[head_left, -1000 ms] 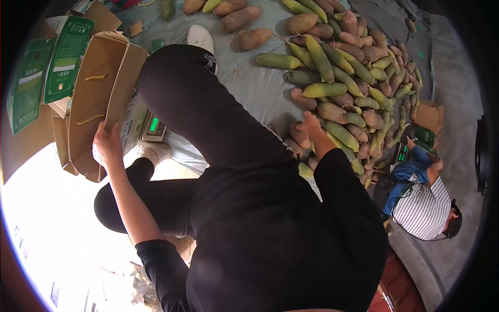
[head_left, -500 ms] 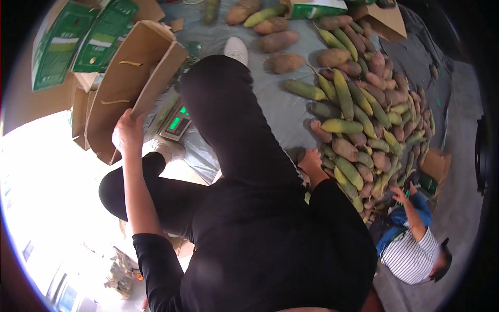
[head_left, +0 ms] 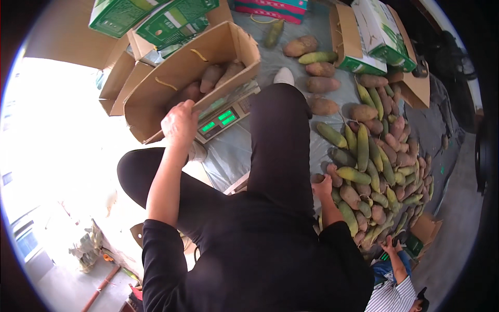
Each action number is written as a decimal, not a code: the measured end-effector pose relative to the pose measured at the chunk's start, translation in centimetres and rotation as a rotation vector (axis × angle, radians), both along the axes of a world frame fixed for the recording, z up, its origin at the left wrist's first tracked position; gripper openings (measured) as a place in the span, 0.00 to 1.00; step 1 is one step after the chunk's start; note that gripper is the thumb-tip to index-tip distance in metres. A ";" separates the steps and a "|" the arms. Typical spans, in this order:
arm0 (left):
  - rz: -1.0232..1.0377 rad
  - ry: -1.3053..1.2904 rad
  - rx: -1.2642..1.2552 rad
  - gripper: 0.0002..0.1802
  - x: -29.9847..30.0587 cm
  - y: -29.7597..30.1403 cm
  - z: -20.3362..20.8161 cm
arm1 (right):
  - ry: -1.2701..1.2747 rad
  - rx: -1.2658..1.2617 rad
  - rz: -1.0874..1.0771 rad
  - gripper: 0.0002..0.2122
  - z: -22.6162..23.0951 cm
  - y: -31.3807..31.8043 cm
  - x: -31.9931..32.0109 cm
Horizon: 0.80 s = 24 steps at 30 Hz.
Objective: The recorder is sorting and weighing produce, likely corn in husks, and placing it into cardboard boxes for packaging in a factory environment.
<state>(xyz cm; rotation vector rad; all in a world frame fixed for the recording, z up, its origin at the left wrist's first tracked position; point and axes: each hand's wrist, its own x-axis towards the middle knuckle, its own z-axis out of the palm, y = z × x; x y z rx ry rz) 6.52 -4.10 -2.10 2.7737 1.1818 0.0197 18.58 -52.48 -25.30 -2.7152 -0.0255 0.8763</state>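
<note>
My left hand [head_left: 180,125] grips the near wall of an open cardboard box [head_left: 150,101] that has yellow cord handles. Several reddish-brown radishes [head_left: 212,78] lie inside it. Under the box is a scale [head_left: 221,122] with lit green digits. On my right side, my right hand [head_left: 323,187] is closed round a brownish radish [head_left: 316,178] at the near left edge of a big pile; the fingers partly cover it. Green radishes [head_left: 362,148] and reddish ones [head_left: 349,195] are heaped together beside that hand.
Green printed boxes [head_left: 171,23] stand at the back left, with more cartons [head_left: 358,39] at the back right. A loose row of radishes [head_left: 323,84] lies on the grey sheet [head_left: 226,169]. A co-worker in a striped shirt [head_left: 387,296] is at the lower right, hands beside the pile.
My view has turned toward the box, so its radishes and more of the scale now show. My right hand has shifted forward along the pile's edge with the radish. The left stays on the box.
</note>
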 end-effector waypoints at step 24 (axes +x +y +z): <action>-0.027 -0.044 0.063 0.08 -1.0 0.3 -1.2 | 0.069 1.371 0.388 0.32 33.2 37.7 11.4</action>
